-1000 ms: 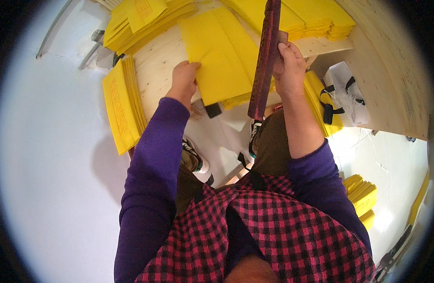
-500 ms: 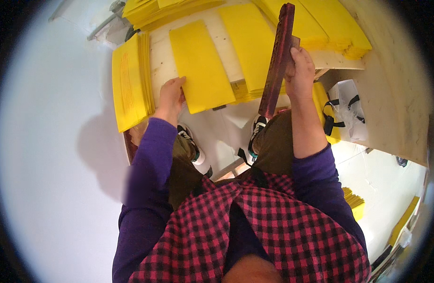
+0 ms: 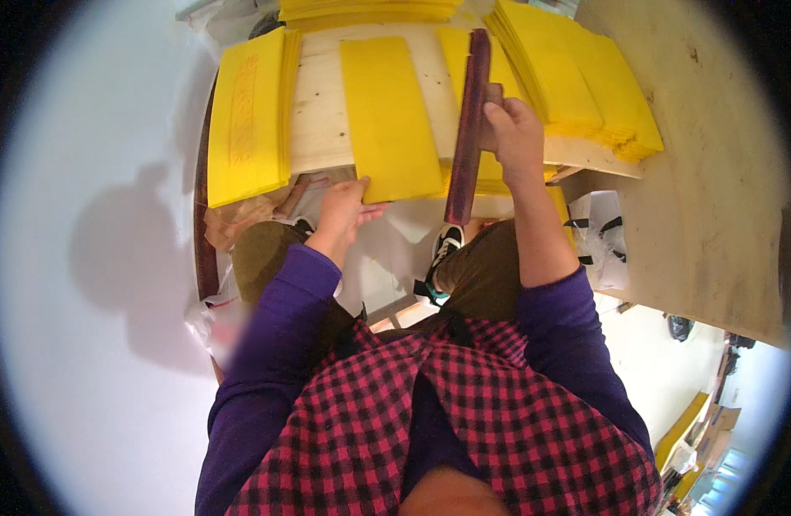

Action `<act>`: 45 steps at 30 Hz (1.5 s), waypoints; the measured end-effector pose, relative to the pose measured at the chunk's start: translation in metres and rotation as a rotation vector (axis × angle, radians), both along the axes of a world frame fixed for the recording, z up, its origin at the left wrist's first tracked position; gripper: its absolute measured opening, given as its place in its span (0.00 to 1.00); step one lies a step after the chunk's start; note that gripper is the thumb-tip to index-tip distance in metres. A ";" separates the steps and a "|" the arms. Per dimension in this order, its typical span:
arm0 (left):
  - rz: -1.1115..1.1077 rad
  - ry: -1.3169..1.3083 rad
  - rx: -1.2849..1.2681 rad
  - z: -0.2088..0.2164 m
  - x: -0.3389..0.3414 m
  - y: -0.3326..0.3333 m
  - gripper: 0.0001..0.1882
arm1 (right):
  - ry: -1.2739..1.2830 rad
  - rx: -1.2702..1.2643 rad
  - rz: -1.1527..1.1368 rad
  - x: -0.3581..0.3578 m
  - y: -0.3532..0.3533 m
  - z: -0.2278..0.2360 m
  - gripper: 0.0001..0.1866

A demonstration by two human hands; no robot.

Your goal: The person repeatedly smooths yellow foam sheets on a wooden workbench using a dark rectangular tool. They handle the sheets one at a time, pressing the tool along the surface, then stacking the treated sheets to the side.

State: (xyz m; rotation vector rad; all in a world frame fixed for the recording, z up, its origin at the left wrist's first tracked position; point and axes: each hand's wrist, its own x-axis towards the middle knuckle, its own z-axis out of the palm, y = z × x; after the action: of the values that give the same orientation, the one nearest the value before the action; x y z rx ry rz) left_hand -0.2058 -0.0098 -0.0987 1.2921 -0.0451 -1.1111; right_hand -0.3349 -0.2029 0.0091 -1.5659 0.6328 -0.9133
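My right hand (image 3: 518, 142) is closed round the handle of a long, narrow, dark red stamp (image 3: 469, 146), which I hold up above the right side of the table. A flat yellow sheet (image 3: 391, 120) lies lengthwise on the table, its near end reaching past the edge. At that sheet's near left corner, my left hand (image 3: 340, 213) pinches it, with some fingers stretched out below. Left of it is a stack of yellow sheets (image 3: 249, 120) with red marks on the top one. Partly behind the stamp lies another yellow sheet (image 3: 505, 82).
Further yellow stacks stand at the right (image 3: 576, 77) and along the far side (image 3: 370, 10) of the wooden table (image 3: 314, 112). A wooden panel (image 3: 688, 172) rises at the right. Below the table's right end sits a white bag (image 3: 603, 232) with black straps.
The stamp has moved left and slightly lower in view, still in my right hand. My left hand has moved right and nearer to me along the sheet's corner. The view has shifted.
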 end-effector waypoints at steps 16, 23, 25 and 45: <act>0.055 -0.109 -0.039 -0.001 -0.001 0.002 0.14 | 1.014 -0.815 0.100 0.153 0.002 0.006 0.22; 0.056 -0.117 -0.025 -0.008 -0.001 0.000 0.13 | 1.184 -0.807 0.170 0.168 0.007 -0.001 0.23; 0.056 -0.113 -0.030 -0.009 -0.001 -0.001 0.13 | 1.184 -0.816 0.172 0.170 0.007 -0.002 0.23; 0.046 -0.110 -0.045 -0.011 -0.003 -0.001 0.12 | 1.223 -0.835 0.108 0.174 0.005 -0.034 0.21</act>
State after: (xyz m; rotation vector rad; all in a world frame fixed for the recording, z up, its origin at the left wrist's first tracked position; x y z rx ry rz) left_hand -0.2083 -0.0104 -0.1093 1.3064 -0.1212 -0.9945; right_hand -0.1606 -0.1977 -0.0246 -2.8869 1.0348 0.0321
